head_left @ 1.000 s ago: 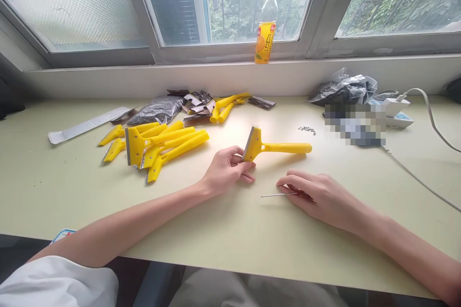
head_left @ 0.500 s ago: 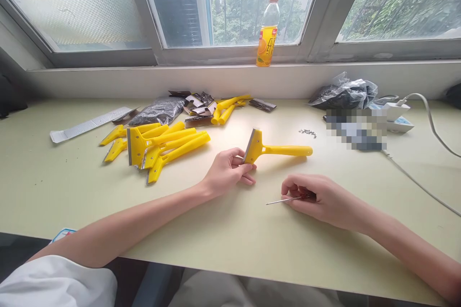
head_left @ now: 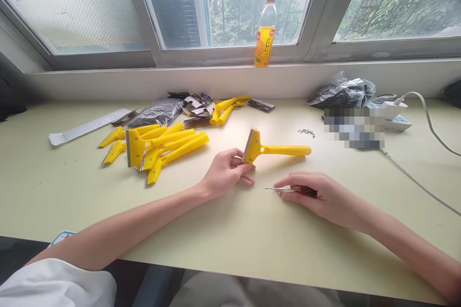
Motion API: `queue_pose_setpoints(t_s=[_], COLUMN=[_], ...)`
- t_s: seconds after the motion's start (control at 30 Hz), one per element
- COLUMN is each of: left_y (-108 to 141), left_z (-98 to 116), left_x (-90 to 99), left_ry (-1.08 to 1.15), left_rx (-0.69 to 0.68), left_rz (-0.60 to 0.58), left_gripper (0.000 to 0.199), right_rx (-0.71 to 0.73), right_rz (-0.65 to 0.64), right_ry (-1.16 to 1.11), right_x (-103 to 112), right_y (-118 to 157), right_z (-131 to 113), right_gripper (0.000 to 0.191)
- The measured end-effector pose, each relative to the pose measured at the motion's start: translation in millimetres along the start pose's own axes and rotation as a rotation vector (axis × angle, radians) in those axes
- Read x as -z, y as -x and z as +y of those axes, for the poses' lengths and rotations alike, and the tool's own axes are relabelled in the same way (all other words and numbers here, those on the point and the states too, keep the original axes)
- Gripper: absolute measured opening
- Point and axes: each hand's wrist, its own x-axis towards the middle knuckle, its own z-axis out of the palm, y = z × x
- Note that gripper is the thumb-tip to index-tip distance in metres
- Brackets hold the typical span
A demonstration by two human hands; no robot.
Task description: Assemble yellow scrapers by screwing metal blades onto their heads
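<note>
My left hand [head_left: 226, 172] grips a yellow scraper [head_left: 254, 146] by the lower edge of its blade head, with the handle pointing right. Close to the table at the right, my right hand [head_left: 317, 196] is closed around a screwdriver [head_left: 304, 191], its thin metal shaft pointing left toward the scraper. A tiny metal screw [head_left: 280, 194] shows at the tips of the right thumb and finger. Several small screws [head_left: 306, 132] lie loose beyond the right hand. To the left, a pile of yellow scrapers [head_left: 158, 148] rests on the table.
Behind the pile lie a dark plastic bag [head_left: 158, 112], crumpled black packaging [head_left: 200, 105] and yellow handles [head_left: 226, 109]. An orange drink bottle [head_left: 264, 41] stands on the windowsill. At the right are another plastic bag [head_left: 344, 93], a charger [head_left: 394, 109] and a white cable [head_left: 421, 182].
My right hand has loosened its fingers and turned the screwdriver shaft more level. A small screw now shows at the fingertips. The left hand and scraper stay nearly still.
</note>
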Motion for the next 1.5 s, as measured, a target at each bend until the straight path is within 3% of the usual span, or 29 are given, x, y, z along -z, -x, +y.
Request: queue_pose_setpoints(t_s=[0.17,0.47,0.97,1.4,1.5], left_y=[0,0,1,0,0], left_z=[0,1,3,-1,-1], left_x=[0.2,-0.6,-1.3,0.1,0.3], left_ry=[-0.004,-0.002,0.004,0.009,0.014], left_rx=[-0.005,-0.002,-0.001,-0.012,-0.021], left_rz=[-0.002,-0.002,-0.001,-0.008,-0.004], left_gripper=[0.011,0.011,0.014,0.023,0.025], right_rx=[0.133,0.169,0.204,0.035,0.051], right_rz=[0.053,0.169,0.155,0.178,0.175], right_ry=[0.015,0.04,0.072,-0.014,-0.05], right_x=[-2,-5,-13,-11,-11], right_y=[0,5,-1,1,1], right_z=[2,12,3,4,3], right_gripper=[0.032,0.024,0.026,0.022,0.021])
